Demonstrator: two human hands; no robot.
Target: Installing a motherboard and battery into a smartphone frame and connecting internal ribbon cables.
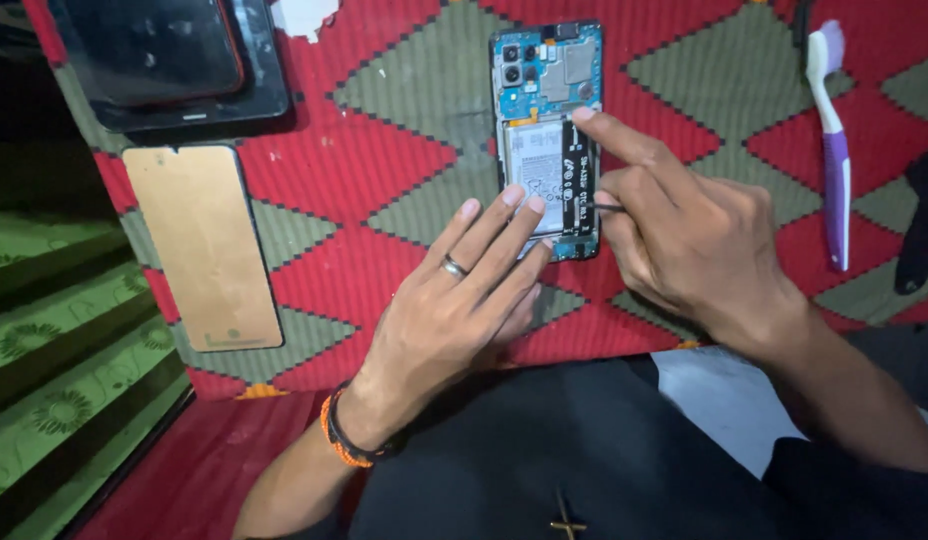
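At 12 o'clock of the head view, an opened phone [547,140] is lying on the red and green patterned cloth [364,170], back cover already off, board, cameras and battery [539,170] showing. Left hand [454,310] is lying flat, fingers together, tips pressing the phone's lower end. Right hand [689,240] is pinching a thin dark tool [604,207] at the battery's right edge, index finger stretched onto the frame. Battery is still sitting in place, so opening looks done, inner work looks underway. Gold rear panel [204,250] at 9 o'clock, dark screen unit [169,60] at 11, toothbrush [832,140] at 2.
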